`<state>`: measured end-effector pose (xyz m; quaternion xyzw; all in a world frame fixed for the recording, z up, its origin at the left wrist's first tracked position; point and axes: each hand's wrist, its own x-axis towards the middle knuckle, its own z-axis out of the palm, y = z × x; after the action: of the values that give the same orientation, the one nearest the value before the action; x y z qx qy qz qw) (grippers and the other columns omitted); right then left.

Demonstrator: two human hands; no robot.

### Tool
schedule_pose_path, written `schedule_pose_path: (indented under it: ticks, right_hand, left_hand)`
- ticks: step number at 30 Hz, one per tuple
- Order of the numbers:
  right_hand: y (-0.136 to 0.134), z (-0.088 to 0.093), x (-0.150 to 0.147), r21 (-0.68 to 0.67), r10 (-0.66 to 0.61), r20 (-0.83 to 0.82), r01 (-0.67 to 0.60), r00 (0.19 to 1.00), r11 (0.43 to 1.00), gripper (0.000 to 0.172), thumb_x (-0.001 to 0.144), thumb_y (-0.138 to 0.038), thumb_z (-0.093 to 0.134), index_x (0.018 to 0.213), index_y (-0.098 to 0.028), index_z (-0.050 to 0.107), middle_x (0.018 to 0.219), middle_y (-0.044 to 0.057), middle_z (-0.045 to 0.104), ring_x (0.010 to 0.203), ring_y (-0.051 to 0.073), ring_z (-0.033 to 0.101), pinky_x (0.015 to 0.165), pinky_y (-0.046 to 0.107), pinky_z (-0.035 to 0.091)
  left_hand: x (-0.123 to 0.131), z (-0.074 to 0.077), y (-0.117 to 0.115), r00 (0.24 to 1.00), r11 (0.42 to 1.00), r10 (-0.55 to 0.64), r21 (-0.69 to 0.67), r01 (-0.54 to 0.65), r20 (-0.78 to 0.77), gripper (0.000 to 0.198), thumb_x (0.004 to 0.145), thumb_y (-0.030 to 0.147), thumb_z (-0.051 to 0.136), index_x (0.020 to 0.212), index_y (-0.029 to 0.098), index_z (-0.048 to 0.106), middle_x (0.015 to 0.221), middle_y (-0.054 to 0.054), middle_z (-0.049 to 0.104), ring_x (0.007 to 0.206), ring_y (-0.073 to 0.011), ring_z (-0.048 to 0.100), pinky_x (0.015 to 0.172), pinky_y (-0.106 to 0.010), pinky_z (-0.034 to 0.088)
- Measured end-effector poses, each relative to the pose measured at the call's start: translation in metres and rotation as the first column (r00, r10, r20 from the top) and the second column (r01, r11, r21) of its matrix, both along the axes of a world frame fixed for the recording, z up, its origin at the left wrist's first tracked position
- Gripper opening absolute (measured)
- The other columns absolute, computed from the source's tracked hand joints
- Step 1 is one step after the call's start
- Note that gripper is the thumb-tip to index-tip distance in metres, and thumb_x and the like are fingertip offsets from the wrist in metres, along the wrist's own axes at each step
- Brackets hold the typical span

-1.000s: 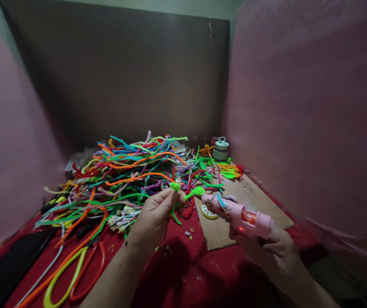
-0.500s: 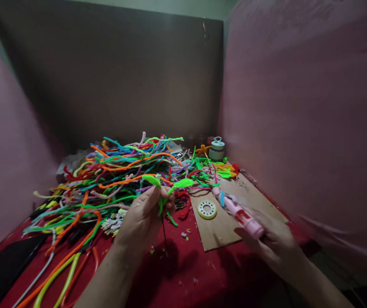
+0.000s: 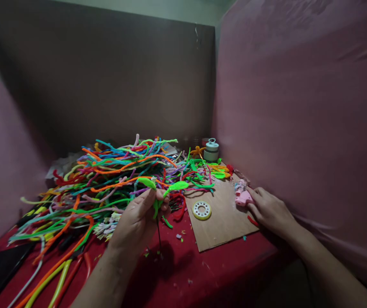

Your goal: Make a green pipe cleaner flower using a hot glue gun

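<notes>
My left hand [image 3: 138,220] is closed around a green pipe-cleaner stem with two leaf loops [image 3: 170,187], held up in front of a big heap of coloured pipe cleaners [image 3: 106,179]. A thin dark wire hangs down from that stem. My right hand [image 3: 268,209] rests at the right edge of a cardboard sheet [image 3: 222,218], its fingers wrapped on a pink glue gun [image 3: 243,196] that lies on the cardboard next to the pink wall.
A yellow-rimmed tape roll [image 3: 201,210] lies on the cardboard. A small round white jar [image 3: 211,150] stands at the back corner. Long orange and yellow-green tubes [image 3: 58,273] lie at the front left on the red tablecloth [image 3: 202,265]. Pink fabric walls close both sides.
My right hand has carried the glue gun from in front of me to the right and set it down on the cardboard. My left hand keeps the green stem, slightly lower and leftward.
</notes>
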<state>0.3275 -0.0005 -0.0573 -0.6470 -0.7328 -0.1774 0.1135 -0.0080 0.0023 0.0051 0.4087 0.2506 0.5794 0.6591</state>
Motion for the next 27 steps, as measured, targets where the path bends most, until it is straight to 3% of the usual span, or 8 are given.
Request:
schedule_pose_path:
  ticks: [5, 9, 11, 13, 15, 17, 21, 27]
  right_hand:
    - [0.003, 0.012, -0.003, 0.033, 0.076, 0.012, -0.077, 0.997, 0.997, 0.031, 0.079, -0.023, 0.05, 0.106, -0.012, 0.059, 0.093, 0.014, 0.058, 0.083, 0.026, 0.053, 0.071, 0.039, 0.044]
    - [-0.008, 0.03, -0.043, 0.197, 0.365, -0.285, -0.319, 0.886, 0.927, 0.025, 0.082, -0.02, 0.047, 0.105, -0.018, 0.058, 0.1, 0.012, 0.058, 0.095, 0.025, 0.052, 0.082, 0.043, 0.043]
    - [-0.014, 0.041, -0.075, 0.207, 0.487, -0.55, -0.454, 0.678, 0.867, 0.04, 0.084, -0.019, 0.048, 0.124, -0.021, 0.045, 0.107, 0.01, 0.056, 0.097, 0.021, 0.053, 0.083, 0.039, 0.046]
    - [-0.017, 0.05, -0.109, 0.255, 0.494, -0.777, -0.524, 0.389, 0.813, 0.053, 0.081, -0.018, 0.054, 0.13, -0.025, 0.035, 0.101, 0.006, 0.057, 0.087, 0.016, 0.057, 0.078, 0.034, 0.048]
    - [-0.016, 0.057, -0.137, 0.383, 0.502, -0.863, -0.58, 0.052, 0.719, 0.054, 0.079, -0.019, 0.058, 0.127, -0.026, 0.036, 0.092, 0.003, 0.057, 0.077, 0.013, 0.058, 0.07, 0.028, 0.05]
    - [-0.013, 0.061, -0.155, 0.469, 0.509, -0.855, -0.561, -0.097, 0.682, 0.043, 0.077, -0.017, 0.06, 0.116, -0.024, 0.044, 0.084, 0.0, 0.057, 0.075, 0.011, 0.058, 0.067, 0.025, 0.049]
    - [-0.01, 0.064, -0.161, 0.58, 0.66, -0.751, -0.502, -0.025, 0.642, 0.018, 0.078, -0.014, 0.06, 0.095, -0.021, 0.057, 0.081, 0.0, 0.06, 0.075, 0.011, 0.056, 0.067, 0.024, 0.048]
    - [-0.013, 0.073, -0.149, 0.642, 0.756, -0.651, -0.482, 0.068, 0.596, 0.019, 0.079, -0.008, 0.059, 0.09, -0.022, 0.061, 0.077, 0.0, 0.062, 0.073, 0.013, 0.057, 0.065, 0.026, 0.048]
  left_hand:
    - [0.001, 0.003, -0.002, 1.0, 1.0, -0.014, 0.009, 0.014, 0.024, 0.019, 0.08, 0.03, 0.058, 0.071, 0.014, 0.062, 0.072, -0.003, 0.054, 0.064, -0.0111, 0.049, 0.059, -0.023, 0.043]
    - [0.004, 0.006, -0.008, 0.998, 0.999, -0.042, -0.003, 0.042, 0.053, 0.02, 0.08, 0.031, 0.058, 0.07, 0.014, 0.061, 0.071, -0.002, 0.054, 0.063, -0.0106, 0.048, 0.058, -0.023, 0.042]
    - [0.006, 0.007, -0.01, 0.995, 0.997, -0.067, -0.036, 0.07, 0.067, 0.02, 0.08, 0.031, 0.058, 0.069, 0.014, 0.06, 0.07, -0.002, 0.054, 0.062, -0.0105, 0.048, 0.06, -0.024, 0.042]
    - [0.007, 0.006, -0.012, 0.993, 0.993, -0.095, -0.057, 0.099, 0.068, 0.021, 0.08, 0.032, 0.058, 0.069, 0.014, 0.06, 0.069, -0.002, 0.053, 0.061, -0.0106, 0.048, 0.06, -0.025, 0.042]
    - [0.008, 0.004, -0.012, 0.99, 0.99, -0.129, -0.054, 0.132, 0.054, 0.022, 0.08, 0.033, 0.057, 0.068, 0.014, 0.059, 0.068, -0.002, 0.053, 0.061, -0.0108, 0.047, 0.06, -0.025, 0.041]
    - [0.008, 0.003, -0.012, 0.986, 0.986, -0.161, -0.044, 0.163, 0.048, 0.023, 0.081, 0.033, 0.055, 0.068, 0.014, 0.058, 0.068, -0.002, 0.053, 0.062, -0.0112, 0.048, 0.059, -0.025, 0.041]
    - [0.009, 0.003, -0.013, 0.978, 0.979, -0.201, -0.023, 0.203, 0.063, 0.022, 0.083, 0.031, 0.054, 0.069, 0.014, 0.058, 0.069, -0.002, 0.053, 0.063, -0.011, 0.049, 0.059, -0.024, 0.04]
    - [0.01, 0.001, -0.015, 0.984, 0.984, -0.176, 0.006, 0.176, 0.001, 0.022, 0.082, 0.034, 0.054, 0.077, 0.014, 0.062, 0.063, -0.002, 0.055, 0.057, -0.0101, 0.051, 0.056, -0.023, 0.04]
